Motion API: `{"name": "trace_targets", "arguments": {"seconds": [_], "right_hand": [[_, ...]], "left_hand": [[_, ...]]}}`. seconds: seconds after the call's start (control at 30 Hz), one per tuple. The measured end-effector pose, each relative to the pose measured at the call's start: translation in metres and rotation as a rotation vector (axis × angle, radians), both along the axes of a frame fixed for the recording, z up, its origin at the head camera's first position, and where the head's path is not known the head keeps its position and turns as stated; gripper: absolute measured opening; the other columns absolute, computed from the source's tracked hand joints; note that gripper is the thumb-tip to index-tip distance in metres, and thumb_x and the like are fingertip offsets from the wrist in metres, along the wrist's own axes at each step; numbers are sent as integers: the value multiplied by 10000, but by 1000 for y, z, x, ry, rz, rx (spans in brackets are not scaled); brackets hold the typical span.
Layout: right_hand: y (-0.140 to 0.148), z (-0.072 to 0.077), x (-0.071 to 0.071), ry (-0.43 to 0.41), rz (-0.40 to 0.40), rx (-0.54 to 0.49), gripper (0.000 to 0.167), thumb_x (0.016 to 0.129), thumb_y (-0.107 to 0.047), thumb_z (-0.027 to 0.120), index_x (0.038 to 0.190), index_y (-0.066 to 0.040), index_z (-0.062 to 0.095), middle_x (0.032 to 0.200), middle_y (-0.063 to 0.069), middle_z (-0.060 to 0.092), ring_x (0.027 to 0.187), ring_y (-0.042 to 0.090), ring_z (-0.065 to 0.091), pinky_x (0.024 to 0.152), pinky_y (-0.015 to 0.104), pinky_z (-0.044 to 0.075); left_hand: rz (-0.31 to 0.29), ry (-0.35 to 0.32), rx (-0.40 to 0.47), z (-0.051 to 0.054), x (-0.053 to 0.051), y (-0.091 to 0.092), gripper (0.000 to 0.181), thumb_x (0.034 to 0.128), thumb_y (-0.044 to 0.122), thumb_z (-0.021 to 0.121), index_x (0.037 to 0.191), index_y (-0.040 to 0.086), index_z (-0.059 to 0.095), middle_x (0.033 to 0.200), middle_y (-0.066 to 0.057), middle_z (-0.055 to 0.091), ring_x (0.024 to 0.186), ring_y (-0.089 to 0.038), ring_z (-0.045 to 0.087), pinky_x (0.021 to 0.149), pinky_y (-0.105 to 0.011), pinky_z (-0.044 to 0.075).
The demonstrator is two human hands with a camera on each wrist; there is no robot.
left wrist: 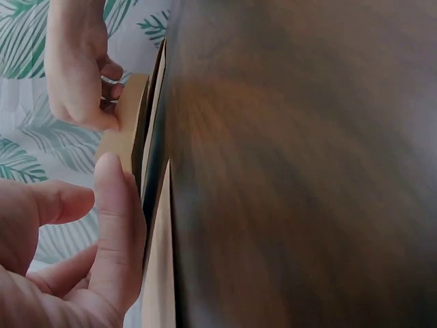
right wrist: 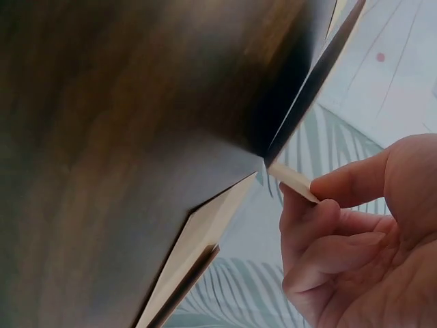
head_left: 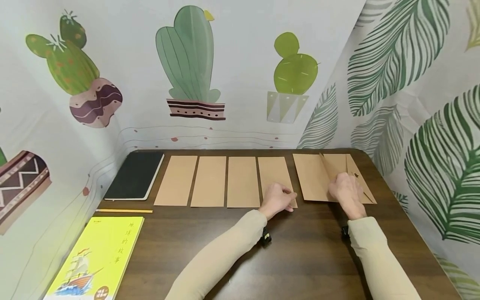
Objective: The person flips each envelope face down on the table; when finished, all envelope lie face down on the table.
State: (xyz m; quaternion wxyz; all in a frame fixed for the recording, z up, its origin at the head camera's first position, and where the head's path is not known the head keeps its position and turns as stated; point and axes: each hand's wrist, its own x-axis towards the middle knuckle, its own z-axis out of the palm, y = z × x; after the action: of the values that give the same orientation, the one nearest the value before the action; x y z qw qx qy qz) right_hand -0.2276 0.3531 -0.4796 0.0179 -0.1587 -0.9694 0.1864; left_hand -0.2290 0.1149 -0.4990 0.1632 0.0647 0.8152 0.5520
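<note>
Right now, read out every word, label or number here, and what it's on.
"地球的故事": on the yellow book.
Small print at the cover's top: too small to read.
Round badge low on it: too blurred to read.
Dark mark on the rightmost brown paper: too small to read.

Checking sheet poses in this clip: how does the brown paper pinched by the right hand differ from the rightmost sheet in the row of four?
The pinched paper is tilted up; the row's sheet lies flat. The right hand pinches the paper, while the left hand is at the sheet's near end. Both are brown.
</note>
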Motion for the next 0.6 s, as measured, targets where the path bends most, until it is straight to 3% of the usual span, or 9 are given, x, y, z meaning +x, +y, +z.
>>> {"name": "trace_targets", "arguments": {"seconds": [0.17,0.27,0.37,0.47,0.6], "right_hand": [[3,2,2,-12,10,-22,282,892,-91,443,622,-169,431,743,147,559,719,317,525,563,416,426],[4,3,3,14,4,-26,265,870,-97,451,613,-160,439,757,152,570,726,319,536,544,409,420],[4,3,4,55,2,-23,268,870,-105,448,606,-146,448,768,171,591,713,325,551,514,389,401],[4,2,6,78,11,-28,263,871,-101,454,610,-137,457,751,173,602,707,328,555,504,378,389],[5,2,10,106,30,-63,298,897,-95,450,603,-141,441,648,109,537,658,298,511,493,351,349]], "left_hand": [[47,-99,138,-2,-1,23,184,1001,91,760,1099,-64,767,842,-227,806,472,-102,678,536,-242,621],[77,-134,254,-3,-2,34,149,1005,72,747,1082,-56,757,921,-262,806,534,-157,723,530,-216,610],[76,-156,323,-7,-5,40,147,1017,88,739,1102,-30,760,962,-225,829,676,-278,821,504,-194,570],[59,-184,393,-10,-8,42,186,1018,87,733,1158,-32,760,998,-151,836,838,-362,844,567,-199,602],[87,-220,457,-10,-10,45,164,989,25,739,1139,-39,759,1012,-94,805,801,-356,841,720,-300,685]]}}
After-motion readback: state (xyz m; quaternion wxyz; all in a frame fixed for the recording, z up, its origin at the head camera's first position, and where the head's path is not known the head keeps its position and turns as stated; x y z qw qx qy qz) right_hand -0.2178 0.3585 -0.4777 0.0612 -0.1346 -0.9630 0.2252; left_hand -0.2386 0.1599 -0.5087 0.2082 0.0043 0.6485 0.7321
